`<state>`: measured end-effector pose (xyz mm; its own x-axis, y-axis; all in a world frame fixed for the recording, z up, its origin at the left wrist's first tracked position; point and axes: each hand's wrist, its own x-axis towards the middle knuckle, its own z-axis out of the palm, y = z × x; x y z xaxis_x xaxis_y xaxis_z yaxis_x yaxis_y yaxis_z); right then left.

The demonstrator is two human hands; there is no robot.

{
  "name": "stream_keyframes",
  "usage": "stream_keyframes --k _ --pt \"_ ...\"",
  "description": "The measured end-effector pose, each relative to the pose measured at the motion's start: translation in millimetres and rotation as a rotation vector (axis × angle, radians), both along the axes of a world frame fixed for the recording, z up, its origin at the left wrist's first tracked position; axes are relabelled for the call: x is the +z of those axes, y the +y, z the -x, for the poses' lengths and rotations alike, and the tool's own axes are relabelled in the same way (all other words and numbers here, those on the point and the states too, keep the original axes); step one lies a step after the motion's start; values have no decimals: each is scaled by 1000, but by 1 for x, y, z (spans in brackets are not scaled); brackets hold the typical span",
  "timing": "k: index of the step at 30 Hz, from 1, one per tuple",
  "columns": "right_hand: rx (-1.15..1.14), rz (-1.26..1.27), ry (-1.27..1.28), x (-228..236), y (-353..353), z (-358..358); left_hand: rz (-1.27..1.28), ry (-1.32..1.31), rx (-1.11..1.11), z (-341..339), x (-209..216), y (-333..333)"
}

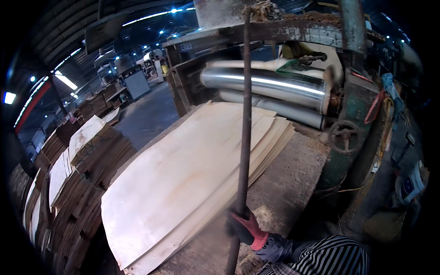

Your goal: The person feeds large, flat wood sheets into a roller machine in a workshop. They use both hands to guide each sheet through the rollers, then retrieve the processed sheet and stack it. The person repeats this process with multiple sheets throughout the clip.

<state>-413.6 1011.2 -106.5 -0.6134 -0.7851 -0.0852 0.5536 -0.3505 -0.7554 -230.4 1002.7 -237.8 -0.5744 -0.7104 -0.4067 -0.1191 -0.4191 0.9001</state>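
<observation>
My right hand (247, 227), in a red and dark glove with a dark sleeve, is closed around a long dark pole (246, 114). The pole rises almost upright through the middle of the view and crosses in front of a stack of wood veneer sheets (176, 169). These pale, thin sheets lie fanned on a worn table (293, 160), their far ends close to the rollers. Behind them runs a shiny metal roller (275, 87) with a duller grey roller (275, 109) below it. My left hand does not show.
A handwheel (344, 137) sits on the machine's green side frame at the right. Tall veneer piles (87, 183) line the left. A white bucket (411, 183) stands far right. Striped cloth (330, 259) shows at the lower right.
</observation>
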Motion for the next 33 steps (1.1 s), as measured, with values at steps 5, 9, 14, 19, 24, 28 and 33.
stream_keyframes --k 5,9,14,19,24,28,33 --pt "-12 81 2 23 -3 38 -46 -16 54 14 0 -8" --pt "-61 35 73 50 -8 70 -67 -16 74 28 4 -10" --pt "-36 118 -16 61 -10 93 -72 -13 76 38 7 -8" --pt "-38 164 24 62 -13 99 -74 0 91 37 8 -3" --pt "-43 153 37 70 -9 99 -87 14 115 27 8 6" --pt "-19 193 42 71 -5 99 -105 43 131 17 7 20" --pt "-13 226 72 72 0 95 -140 116 150 -3 2 41"
